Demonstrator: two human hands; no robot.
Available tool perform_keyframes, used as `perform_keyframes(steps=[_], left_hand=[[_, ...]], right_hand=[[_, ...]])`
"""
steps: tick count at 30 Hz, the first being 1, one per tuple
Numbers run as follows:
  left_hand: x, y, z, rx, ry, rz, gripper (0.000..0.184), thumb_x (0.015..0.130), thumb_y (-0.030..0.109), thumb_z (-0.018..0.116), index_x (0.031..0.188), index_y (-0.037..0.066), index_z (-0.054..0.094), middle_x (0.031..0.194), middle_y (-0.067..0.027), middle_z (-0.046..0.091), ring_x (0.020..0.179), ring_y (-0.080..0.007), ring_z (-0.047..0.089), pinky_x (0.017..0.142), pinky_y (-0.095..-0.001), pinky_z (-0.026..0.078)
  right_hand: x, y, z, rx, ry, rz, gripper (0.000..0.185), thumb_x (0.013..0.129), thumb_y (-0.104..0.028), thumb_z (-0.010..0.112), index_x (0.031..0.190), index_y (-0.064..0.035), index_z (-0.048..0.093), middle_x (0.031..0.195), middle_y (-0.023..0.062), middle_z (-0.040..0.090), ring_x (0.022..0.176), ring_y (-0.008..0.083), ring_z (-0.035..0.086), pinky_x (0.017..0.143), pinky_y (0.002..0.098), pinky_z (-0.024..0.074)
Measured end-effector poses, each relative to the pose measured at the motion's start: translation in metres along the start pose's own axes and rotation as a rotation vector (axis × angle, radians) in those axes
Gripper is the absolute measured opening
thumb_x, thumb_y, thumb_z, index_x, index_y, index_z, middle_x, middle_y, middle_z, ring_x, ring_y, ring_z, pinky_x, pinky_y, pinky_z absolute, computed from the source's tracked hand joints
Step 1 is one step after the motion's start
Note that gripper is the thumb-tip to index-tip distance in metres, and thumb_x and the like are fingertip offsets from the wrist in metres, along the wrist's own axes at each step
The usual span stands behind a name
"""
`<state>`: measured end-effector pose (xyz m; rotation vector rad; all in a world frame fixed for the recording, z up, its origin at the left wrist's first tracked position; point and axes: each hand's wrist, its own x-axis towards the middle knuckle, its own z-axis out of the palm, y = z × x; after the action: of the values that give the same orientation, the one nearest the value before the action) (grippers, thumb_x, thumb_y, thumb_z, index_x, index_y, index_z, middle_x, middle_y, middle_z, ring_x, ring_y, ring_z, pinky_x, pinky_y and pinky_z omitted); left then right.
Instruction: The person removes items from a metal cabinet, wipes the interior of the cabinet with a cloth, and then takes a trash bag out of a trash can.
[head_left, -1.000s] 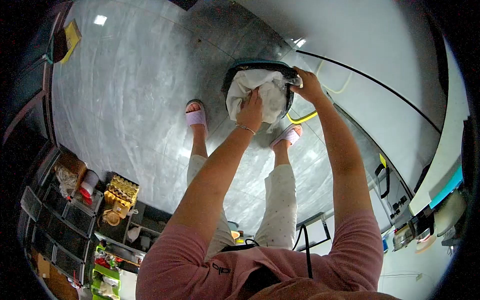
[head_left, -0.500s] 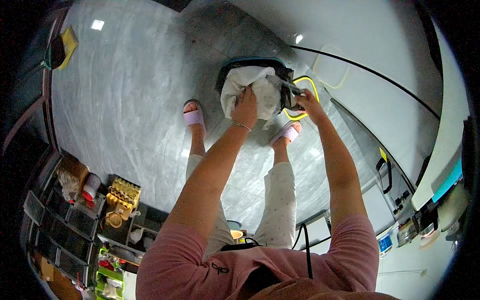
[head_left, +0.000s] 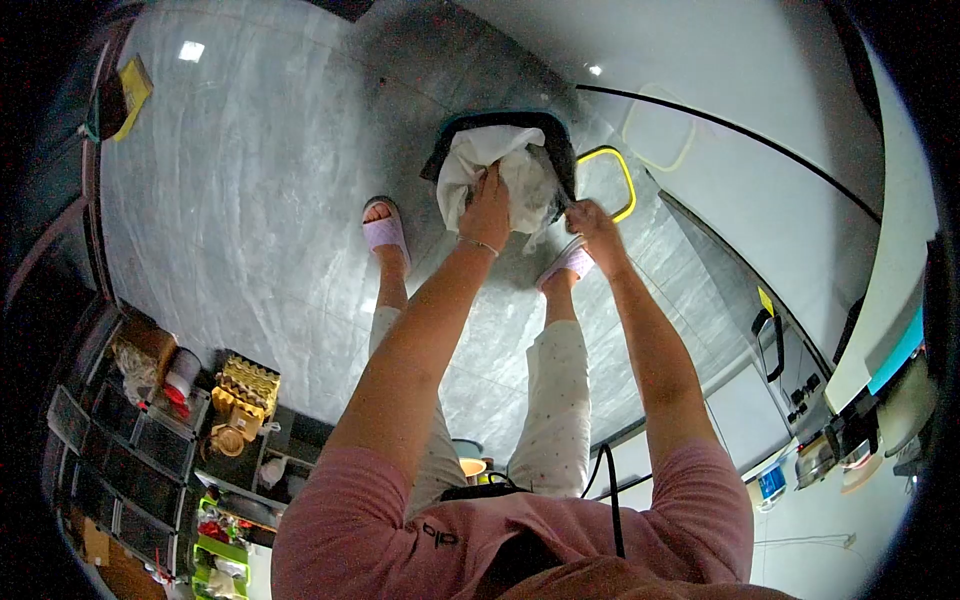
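Observation:
A bin (head_left: 462,124) with a black bin bag (head_left: 560,158) over its rim stands on the floor before me. White crumpled material (head_left: 465,160), perhaps a plastic bag, fills it. My left hand (head_left: 487,210) lies on this material, fingers stretched forward and pressing into it; the fingertips are partly hidden. At the bin's right side, my right hand (head_left: 594,232) is closed on the edge of the black bin bag, which is pulled taut toward it. Just beyond that hand is a yellow rounded frame (head_left: 630,185), apart from the bin.
My feet in pink slippers (head_left: 384,235) stand on the grey tiled floor (head_left: 240,200) near the bin. A glossy white cabinet front (head_left: 740,160) rises at the right. Left are a dark shelf rack (head_left: 140,440) and egg trays (head_left: 245,385).
My right hand has moved left and down, closer to the bin, drawing the black bag edge toward me. More of the yellow frame shows. My left hand stays on the white material.

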<state>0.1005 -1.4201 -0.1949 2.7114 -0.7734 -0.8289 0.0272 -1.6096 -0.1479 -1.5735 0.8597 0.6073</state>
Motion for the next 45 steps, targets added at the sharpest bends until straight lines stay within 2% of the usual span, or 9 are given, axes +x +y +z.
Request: perform_keyframes(steps=[9, 13, 19, 22, 25, 28, 34, 39, 45], left_hand=[[0.0, -0.001, 0.02, -0.526, 0.121, -0.128, 0.057, 0.079, 0.018, 0.051, 0.127, 0.001, 0.027, 0.132, -0.0159, 0.027, 0.12, -0.0302, 0.031, 0.095, -0.0379, 0.033], [-0.019, -0.016, 0.026, 0.133, 0.168, 0.138, 0.043, 0.08, 0.009, 0.045, 0.12, -0.002, 0.035, 0.122, -0.0194, 0.039, 0.109, -0.0311, 0.041, 0.091, -0.0329, 0.035], [-0.059, -0.081, -0.052, -0.633, -0.069, 0.125, 0.041, 0.078, 0.007, 0.047, 0.119, 0.009, 0.041, 0.12, -0.0213, 0.04, 0.107, -0.0345, 0.043, 0.086, -0.038, 0.039], [-0.045, -0.107, -0.062, -0.716, -0.077, -0.549, 0.04, 0.073, 0.005, 0.055, 0.112, 0.011, 0.049, 0.114, -0.0173, 0.048, 0.109, -0.0262, 0.045, 0.091, -0.0345, 0.037], [-0.014, -0.12, -0.035, -0.535, 0.378, -0.291, 0.032, 0.079, 0.009, 0.046, 0.111, 0.007, 0.047, 0.105, -0.0195, 0.053, 0.098, -0.0346, 0.05, 0.084, -0.0382, 0.04], [0.032, -0.127, -0.016, -1.052, 0.11, -0.437, 0.03, 0.079, 0.012, 0.047, 0.108, 0.007, 0.05, 0.107, -0.0179, 0.053, 0.1, -0.0347, 0.049, 0.086, -0.0396, 0.038], [0.008, -0.169, 0.027, -0.398, 0.016, -0.379, 0.027, 0.079, 0.014, 0.049, 0.104, 0.005, 0.05, 0.105, -0.0132, 0.055, 0.1, -0.0284, 0.051, 0.082, -0.0372, 0.041], [-0.017, -0.122, -0.045, -1.638, 0.264, -0.697, 0.028, 0.082, 0.028, 0.043, 0.084, 0.001, 0.051, 0.072, -0.0128, 0.054, 0.062, -0.0221, 0.057, 0.057, -0.0337, 0.045], [-0.035, -0.127, -0.026, -1.062, -0.306, -0.546, 0.029, 0.082, 0.028, 0.047, 0.068, 0.003, 0.05, 0.055, -0.0091, 0.051, 0.049, -0.0191, 0.052, 0.05, -0.0327, 0.041]], right_hand=[[0.01, -0.076, 0.09, -0.148, -0.096, -0.457, 0.028, 0.079, -0.022, 0.054, 0.097, 0.0001, 0.051, 0.089, 0.0181, 0.055, 0.084, 0.0316, 0.054, 0.075, 0.0359, 0.0422], [0.048, -0.051, 0.115, -0.271, -0.093, -0.53, 0.029, 0.079, -0.024, 0.053, 0.095, 0.0001, 0.051, 0.089, 0.0193, 0.055, 0.086, 0.0353, 0.053, 0.076, 0.0381, 0.0419], [0.05, -0.05, 0.108, -0.402, -0.223, -0.387, 0.024, 0.079, -0.019, 0.055, 0.094, 0.0003, 0.05, 0.086, 0.0164, 0.053, 0.079, 0.0297, 0.053, 0.071, 0.0344, 0.0411], [0.051, -0.041, 0.115, -0.491, -0.193, -0.537, 0.024, 0.078, -0.018, 0.057, 0.092, 0.0001, 0.05, 0.086, 0.0161, 0.053, 0.077, 0.0297, 0.052, 0.07, 0.0347, 0.041], [0.058, -0.019, 0.118, -0.452, -0.101, -0.641, 0.024, 0.077, -0.017, 0.057, 0.093, -0.0004, 0.05, 0.087, 0.0157, 0.053, 0.078, 0.0288, 0.052, 0.071, 0.0339, 0.0409], [0.053, -0.028, 0.114, -0.421, -0.149, -0.531, 0.024, 0.078, -0.016, 0.057, 0.095, -0.0015, 0.05, 0.088, 0.0153, 0.052, 0.08, 0.027, 0.051, 0.074, 0.0322, 0.0406], [0.056, -0.012, 0.112, -0.38, -0.155, -0.488, 0.021, 0.08, -0.015, 0.055, 0.097, -0.0041, 0.05, 0.088, 0.013, 0.053, 0.079, 0.0239, 0.051, 0.072, 0.0318, 0.0407], [0.048, -0.03, 0.114, -0.391, -0.164, -0.44, 0.02, 0.08, -0.015, 0.055, 0.095, -0.0037, 0.05, 0.088, 0.0117, 0.053, 0.078, 0.0226, 0.051, 0.069, 0.0315, 0.0401], [0.051, -0.019, 0.113, -0.376, -0.116, -0.475, 0.022, 0.078, -0.017, 0.057, 0.094, -0.0039, 0.049, 0.087, 0.0123, 0.052, 0.079, 0.0219, 0.051, 0.069, 0.0308, 0.0403]])
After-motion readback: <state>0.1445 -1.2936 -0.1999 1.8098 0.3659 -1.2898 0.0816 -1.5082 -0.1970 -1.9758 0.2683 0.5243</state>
